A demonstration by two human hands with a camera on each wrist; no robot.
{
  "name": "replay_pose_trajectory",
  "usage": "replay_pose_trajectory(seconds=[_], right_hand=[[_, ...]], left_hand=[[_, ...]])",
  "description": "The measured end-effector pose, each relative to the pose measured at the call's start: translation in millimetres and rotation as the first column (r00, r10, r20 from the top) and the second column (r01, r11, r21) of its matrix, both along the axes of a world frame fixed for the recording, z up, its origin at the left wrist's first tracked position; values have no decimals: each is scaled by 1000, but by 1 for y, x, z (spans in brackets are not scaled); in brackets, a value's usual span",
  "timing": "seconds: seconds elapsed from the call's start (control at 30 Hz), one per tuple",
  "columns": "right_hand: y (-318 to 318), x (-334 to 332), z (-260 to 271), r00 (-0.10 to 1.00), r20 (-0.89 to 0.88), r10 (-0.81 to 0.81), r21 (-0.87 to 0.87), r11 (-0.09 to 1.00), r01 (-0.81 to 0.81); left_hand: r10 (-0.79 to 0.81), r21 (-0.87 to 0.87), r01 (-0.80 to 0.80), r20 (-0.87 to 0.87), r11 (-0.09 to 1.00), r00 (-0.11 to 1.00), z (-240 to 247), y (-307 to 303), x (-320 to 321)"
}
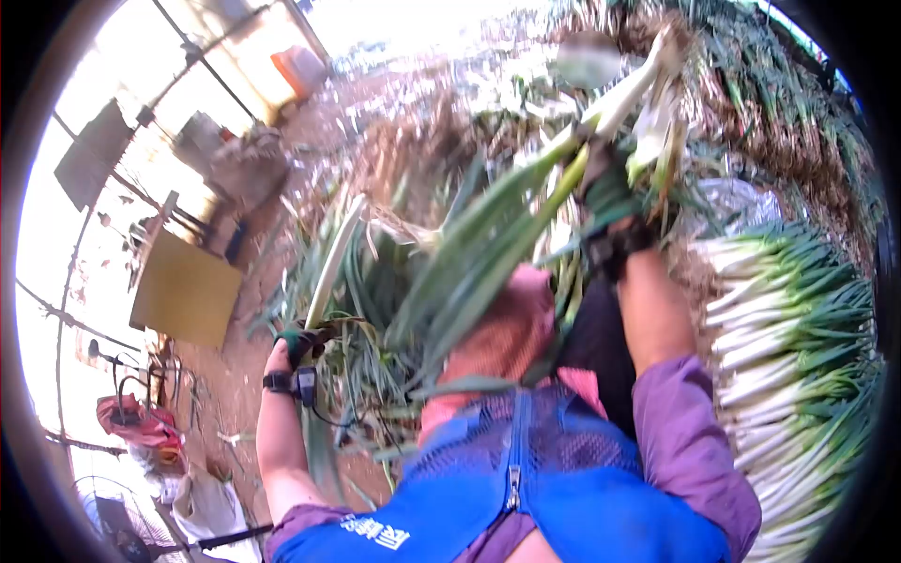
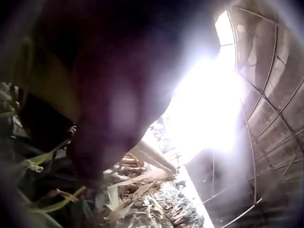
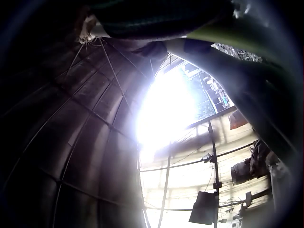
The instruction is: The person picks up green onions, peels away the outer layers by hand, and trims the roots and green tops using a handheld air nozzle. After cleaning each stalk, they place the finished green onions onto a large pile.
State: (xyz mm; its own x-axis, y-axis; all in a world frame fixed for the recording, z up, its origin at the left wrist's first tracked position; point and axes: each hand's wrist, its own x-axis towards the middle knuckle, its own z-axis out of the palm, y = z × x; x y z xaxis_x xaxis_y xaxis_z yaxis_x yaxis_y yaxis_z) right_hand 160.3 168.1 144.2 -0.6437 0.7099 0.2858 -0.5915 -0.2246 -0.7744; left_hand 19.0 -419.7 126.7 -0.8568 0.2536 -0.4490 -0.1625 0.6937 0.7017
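In the head view the gloved right hand [image 1: 608,183] grips leeks [image 1: 615,108] near the base of their white stems, roots up, green leaves trailing down toward the chest. The gloved left hand [image 1: 305,345], lower on the left, holds a single leek [image 1: 336,258] whose white stem points upward. The left wrist view shows the dark, blurred left hand [image 2: 118,95] close to the lens, with a pale stem [image 2: 152,159] beyond it. Across the top of the right wrist view lies the dark right hand [image 3: 161,19], beside a green leaf [image 3: 228,38] and a root end [image 3: 88,29].
Trimmed leeks [image 1: 788,375] lie in a long row at the right. Untrimmed leeks [image 1: 779,113] are piled at the back right, and loose leaves [image 1: 361,281] cover the ground ahead. A yellow board [image 1: 185,289] and a fan [image 1: 113,516] stand at the left.
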Motion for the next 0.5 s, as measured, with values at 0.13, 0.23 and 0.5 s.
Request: replay_pose_trajectory(seconds=[0.13, 0.23, 0.5], right_hand=[[-58, -3, 3, 984, 158, 86, 23, 996, -90], [-94, -9, 10, 927, 108, 360, -144, 928, -344], [-127, -3, 33, 893, -23, 449, -107, 887, -449]], left_hand=[[-60, 262, 100, -157, 960, 986, 102, 95, 5], [-125, 217, 198, -311, 956, 942, 120, 150, -27], [-246, 348, 316, -232, 882, 941, 125, 267, 28]])
